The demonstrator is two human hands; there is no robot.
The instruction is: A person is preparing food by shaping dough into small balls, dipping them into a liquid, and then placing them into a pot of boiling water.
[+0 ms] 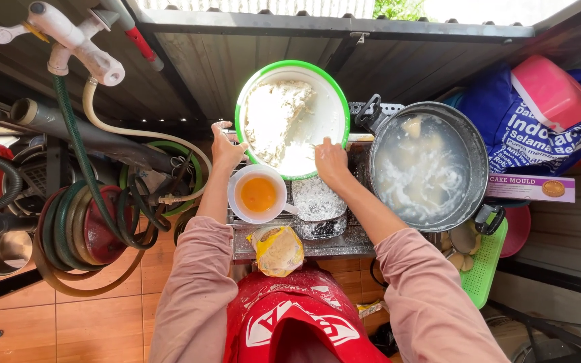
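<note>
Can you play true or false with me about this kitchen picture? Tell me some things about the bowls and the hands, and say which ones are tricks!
1. The big bowl with the green rim holds white flour or dough. True.
2. The right hand is inside the metal pot. False: it rests at the near edge of the big bowl, on the white stuff.
3. The small white cup holds orange-yellow liquid. True.
4. The left hand holds a spoon. False: it grips the big bowl's rim, with no tool.
5. The metal pot is dry and empty. False: it holds cloudy white water with pale lumps.
</note>
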